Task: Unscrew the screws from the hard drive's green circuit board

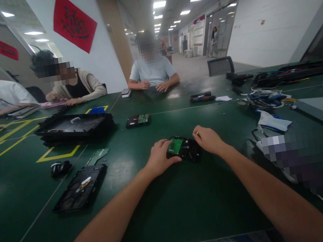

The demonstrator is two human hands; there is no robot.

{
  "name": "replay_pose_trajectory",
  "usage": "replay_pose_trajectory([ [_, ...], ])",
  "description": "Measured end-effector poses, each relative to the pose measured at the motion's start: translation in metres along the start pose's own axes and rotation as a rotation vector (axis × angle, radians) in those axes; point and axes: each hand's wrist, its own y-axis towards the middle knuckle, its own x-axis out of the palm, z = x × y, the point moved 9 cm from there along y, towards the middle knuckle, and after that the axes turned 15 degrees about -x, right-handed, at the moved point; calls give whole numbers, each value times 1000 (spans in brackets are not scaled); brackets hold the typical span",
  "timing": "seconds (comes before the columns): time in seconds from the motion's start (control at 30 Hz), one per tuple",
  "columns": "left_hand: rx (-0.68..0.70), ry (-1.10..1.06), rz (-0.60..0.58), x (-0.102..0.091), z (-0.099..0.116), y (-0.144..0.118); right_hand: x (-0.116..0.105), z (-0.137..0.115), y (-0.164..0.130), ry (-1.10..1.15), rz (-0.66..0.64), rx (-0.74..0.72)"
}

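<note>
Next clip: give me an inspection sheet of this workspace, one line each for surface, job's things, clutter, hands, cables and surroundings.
Surface: dark green table with yellow tape marks at the left.
Job's things: black hard drive with a green circuit board, flat on the table between both hands.
Clutter: stack of black trays, open black casing, second drive, computer mouse, white cloth.
Hands: left hand grips the drive's left edge; right hand rests on its right edge, a small yellow-tipped thing by the fingers.
Cables: tangled bundle at the right; more along the far right edge.
Surroundings: three people seated across the table; red wall hanging; lit corridor behind.
</note>
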Motion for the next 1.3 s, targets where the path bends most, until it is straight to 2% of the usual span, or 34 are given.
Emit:
replay_pose_trajectory([
  [0.1,25,6,50,-4,5,-2,0,-10,2,-3,2,-15],
  [0.2,145,49,95,-11,20,-6,1,-13,3,-5,-3,-12],
  [0.33,259,74,11,-8,34,-11,2,-15,2,-2,-6,-13],
  [0.7,315,-41,-37,-10,34,-9,2,-11,0,44,-16,-10],
  [0.83,300,-88,-37,-13,36,-10,0,-10,-4,77,-29,-27],
  [0.93,271,-129,19,-13,34,-10,-3,-8,-5,100,-13,-23],
  [1.07,128,-161,113,-12,20,-4,-8,-9,-3,102,57,-29],
  [1.17,36,-181,95,-7,11,0,-9,-17,0,97,81,-93],
  [1.3,14,-200,49,-4,9,4,-6,-22,4,81,49,-108],
])
